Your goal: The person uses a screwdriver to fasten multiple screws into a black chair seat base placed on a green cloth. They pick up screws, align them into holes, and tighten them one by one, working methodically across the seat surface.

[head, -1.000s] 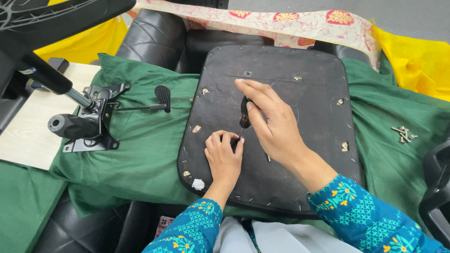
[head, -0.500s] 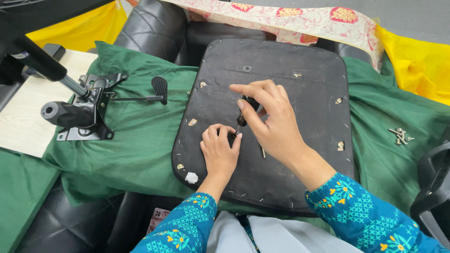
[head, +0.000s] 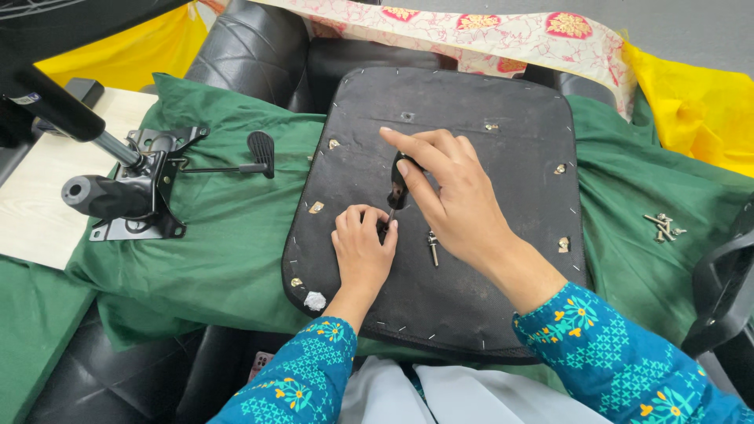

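Note:
A black upside-down chair seat pan [head: 487, 102] lies on a green cloth [head: 228, 235]. My right hand [head: 452, 196] grips the black handle of a screwdriver [head: 397, 188], held upright with its tip on the pan. My left hand [head: 363, 250] rests on the pan with its fingers pinched around the screwdriver's tip; whatever sits under the tip is hidden. A loose silver bolt [head: 433, 247] lies on the pan just right of the left hand.
A black chair tilt mechanism with gas cylinder and lever [head: 133, 192] lies on the cloth at the left, partly on a pale wooden board [head: 31, 196]. Several loose screws [head: 664, 228] lie at the right. A black armrest [head: 726, 290] stands at the right edge.
The view has shifted slightly. Both hands stay at the same spot on the pan, and the right hand's fingers have shifted around the screwdriver handle.

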